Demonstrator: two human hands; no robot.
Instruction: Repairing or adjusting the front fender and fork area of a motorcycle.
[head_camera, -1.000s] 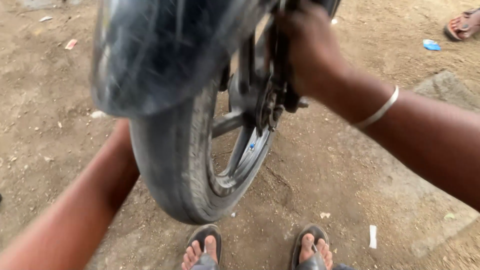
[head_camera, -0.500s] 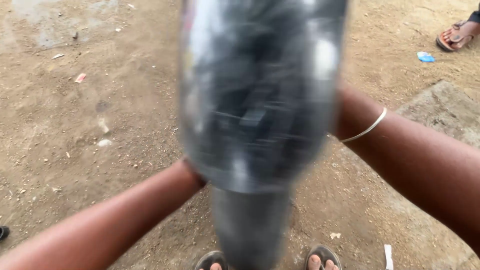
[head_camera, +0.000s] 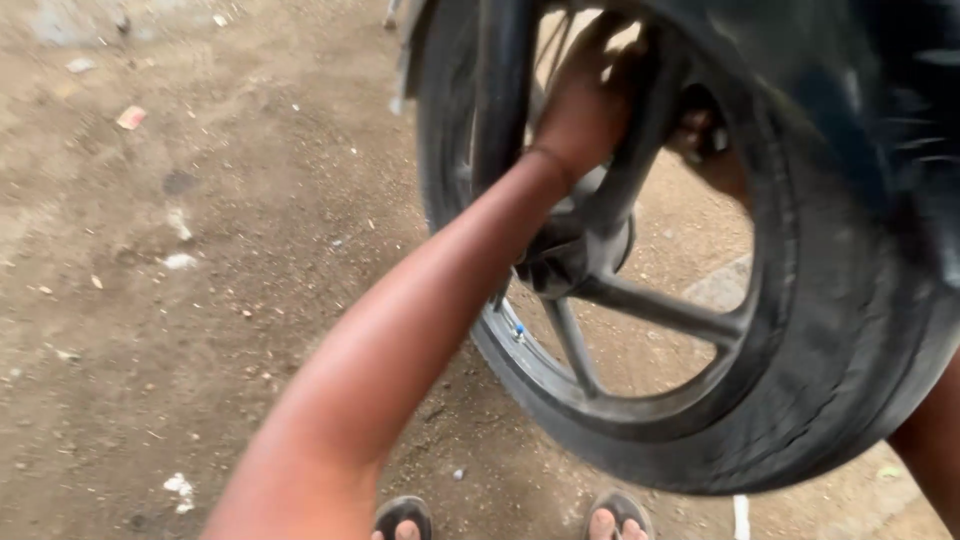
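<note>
A black motorcycle wheel (head_camera: 800, 380) with a worn tyre and dark cast spokes fills the right of the view, held off the dirt. My left arm reaches up from the bottom, and my left hand (head_camera: 585, 105) is closed around a spoke (head_camera: 650, 110) near the top of the rim, just above the hub (head_camera: 575, 250). Behind the spokes I see part of my right hand (head_camera: 705, 135), blurred and mostly hidden by the wheel. My right forearm (head_camera: 930, 450) shows at the lower right edge, under the tyre.
Bare sandy ground (head_camera: 200, 300) with small litter and stones lies to the left. My two feet in sandals (head_camera: 620, 518) stand at the bottom edge below the wheel. A small blue valve cap (head_camera: 517, 331) sits on the rim.
The wheel has swung from tread-on in front of me to my right, showing its spokes. My left hand has come up from under the tyre onto a spoke.
</note>
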